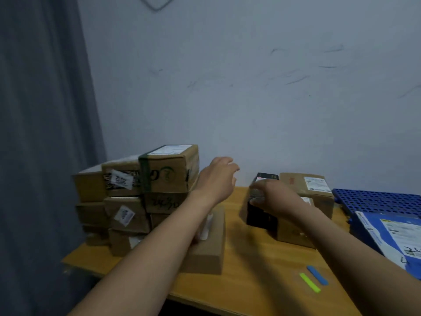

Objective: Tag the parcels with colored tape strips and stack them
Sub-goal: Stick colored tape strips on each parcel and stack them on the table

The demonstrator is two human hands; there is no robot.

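A stack of brown cardboard parcels (136, 195) fills the left of the wooden table (241, 270). My left hand (216, 176) hovers just right of the stack's top box, fingers loosely spread, holding nothing. A lone brown parcel (209, 249) lies under my left forearm. My right hand (271, 195) grips the top of a black box (262, 215) that stands beside more brown parcels (316, 190). A green tape strip (309, 282) and a blue tape strip (317, 275) lie on the table near the front.
A blue perforated plastic crate (378, 199) and a blue mailer bag (396, 236) with a white label sit at the right edge. A grey curtain (41, 133) hangs at the left, and a pale wall stands behind the table.
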